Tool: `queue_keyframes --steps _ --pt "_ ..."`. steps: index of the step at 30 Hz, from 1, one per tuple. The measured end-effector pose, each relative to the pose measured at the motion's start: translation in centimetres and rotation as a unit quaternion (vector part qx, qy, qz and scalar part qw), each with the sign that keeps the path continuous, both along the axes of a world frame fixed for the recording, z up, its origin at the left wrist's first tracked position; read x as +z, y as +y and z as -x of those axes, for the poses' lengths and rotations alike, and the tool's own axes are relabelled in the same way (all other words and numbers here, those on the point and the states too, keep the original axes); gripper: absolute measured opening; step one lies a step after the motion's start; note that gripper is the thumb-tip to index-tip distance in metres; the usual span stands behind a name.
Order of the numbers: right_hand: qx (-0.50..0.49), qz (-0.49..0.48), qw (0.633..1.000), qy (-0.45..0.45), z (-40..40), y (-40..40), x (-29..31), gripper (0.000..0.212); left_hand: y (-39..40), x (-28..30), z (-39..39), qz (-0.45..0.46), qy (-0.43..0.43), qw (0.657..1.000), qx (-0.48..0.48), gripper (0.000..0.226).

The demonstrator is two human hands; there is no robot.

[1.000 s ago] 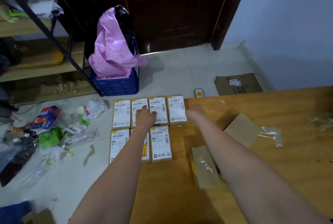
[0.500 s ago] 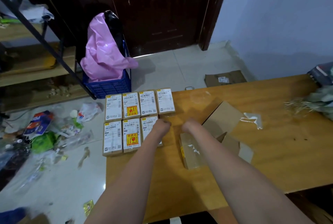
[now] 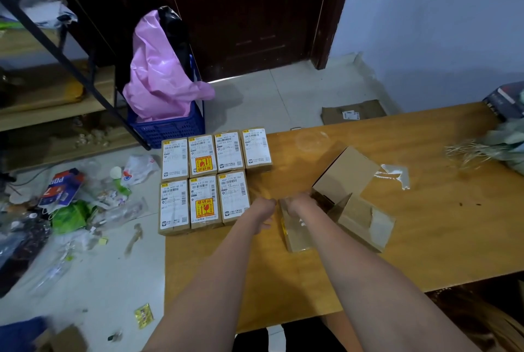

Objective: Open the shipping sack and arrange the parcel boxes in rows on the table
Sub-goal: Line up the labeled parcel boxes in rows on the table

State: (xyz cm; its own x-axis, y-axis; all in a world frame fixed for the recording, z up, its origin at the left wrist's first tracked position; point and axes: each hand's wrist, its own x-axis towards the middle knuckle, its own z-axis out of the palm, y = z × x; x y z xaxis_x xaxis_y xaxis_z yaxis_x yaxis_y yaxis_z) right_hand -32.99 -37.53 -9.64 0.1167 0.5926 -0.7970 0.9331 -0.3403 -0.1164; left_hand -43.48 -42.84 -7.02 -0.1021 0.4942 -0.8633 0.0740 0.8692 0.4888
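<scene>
Several labelled parcel boxes lie in two rows at the left end of the wooden table. The back row holds more boxes than the front row. A small taped brown box lies just right of the front row. My right hand rests on its far end with fingers curled over the edge. My left hand sits between the front row's last box and the brown box; its fingers are hidden behind the back of the hand.
An opened brown carton with loose flaps stands right of my hands, torn tape beside it. Dried stalks and a dark box fill the table's right end. A pink bag in a blue crate and litter are on the floor.
Both hands drew back from the back row of parcel boxes toward me and came together at the small brown box. The view pulled back, showing more of the table.
</scene>
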Motion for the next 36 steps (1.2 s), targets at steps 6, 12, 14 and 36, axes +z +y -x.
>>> queue_keyframes --steps 6,12,14,36 --pt "0.017 0.066 0.998 0.009 0.0 1.1 -2.1 0.064 0.1 0.2 -0.7 0.015 -0.063 0.998 0.020 0.037" --pt "-0.028 0.037 0.996 0.082 0.6 0.4 4.3 0.047 0.2 0.2 -0.3 0.024 -0.077 0.996 0.038 0.031" --pt "-0.057 -0.008 0.994 0.095 0.5 0.7 4.6 0.047 0.3 0.5 0.0 0.018 -0.086 0.995 0.050 0.029" --pt "-0.335 -0.095 0.903 0.253 1.6 1.1 7.6 0.029 2.2 4.2 2.0 -0.066 -0.072 0.980 0.176 0.054"
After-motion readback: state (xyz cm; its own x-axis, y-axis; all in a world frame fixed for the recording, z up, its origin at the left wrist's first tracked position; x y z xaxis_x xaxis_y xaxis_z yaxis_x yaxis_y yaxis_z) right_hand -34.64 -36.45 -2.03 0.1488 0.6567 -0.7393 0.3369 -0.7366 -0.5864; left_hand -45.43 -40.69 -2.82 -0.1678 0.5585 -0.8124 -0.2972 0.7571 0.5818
